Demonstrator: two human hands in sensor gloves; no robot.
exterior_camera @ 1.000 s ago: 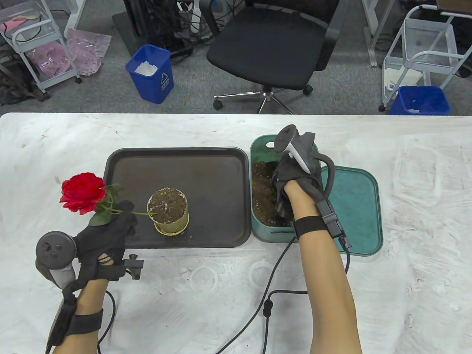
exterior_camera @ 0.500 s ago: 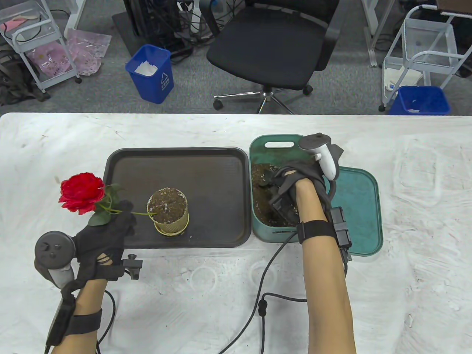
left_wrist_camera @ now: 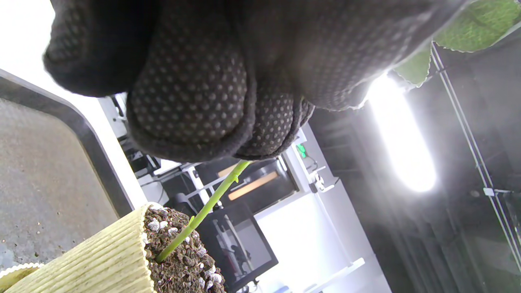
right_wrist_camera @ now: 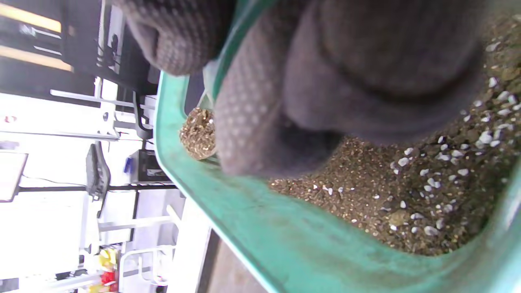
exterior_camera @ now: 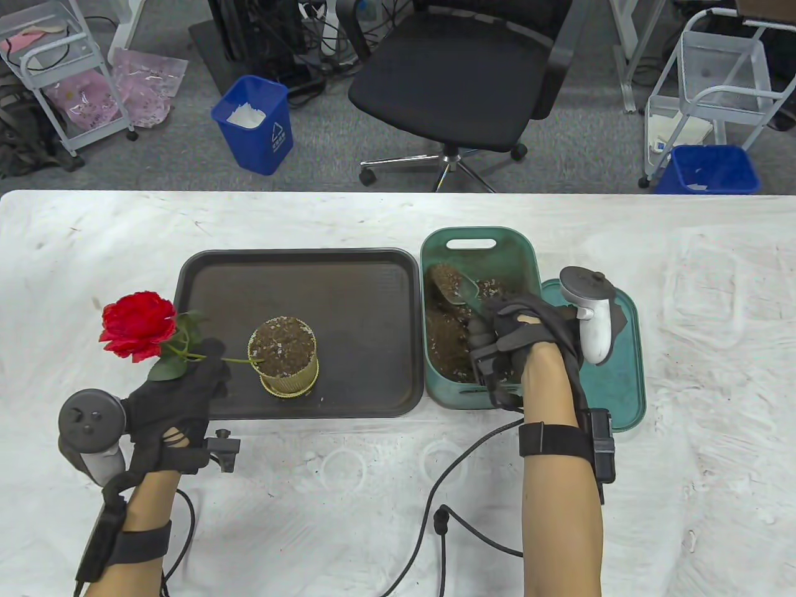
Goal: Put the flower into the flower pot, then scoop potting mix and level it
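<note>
A red rose [exterior_camera: 138, 324] leans out to the left, its green stem [left_wrist_camera: 203, 211] pinched in my left hand [exterior_camera: 208, 367]. The stem's tip pokes into the soil of the ribbed yellow flower pot [exterior_camera: 283, 359], which is full of potting mix and stands on the dark tray [exterior_camera: 348, 273]. My right hand [exterior_camera: 491, 339] grips the handle of a green scoop [exterior_camera: 457, 289] inside the green bin [exterior_camera: 479, 239]. The scoop's blade carries potting mix [right_wrist_camera: 197, 134]. More mix [right_wrist_camera: 407, 195] lies in the bin's near half.
The bin's green lid [exterior_camera: 606, 379] lies flat just right of the bin. Glove cables trail over the white table [exterior_camera: 373, 472] near its front edge. Beyond the table are an office chair [exterior_camera: 457, 81] and blue waste bins [exterior_camera: 255, 124].
My right hand has drawn back toward the bin's near end and turned, so the scoop's blade now shows with mix on it. The left hand and the rose have stayed put.
</note>
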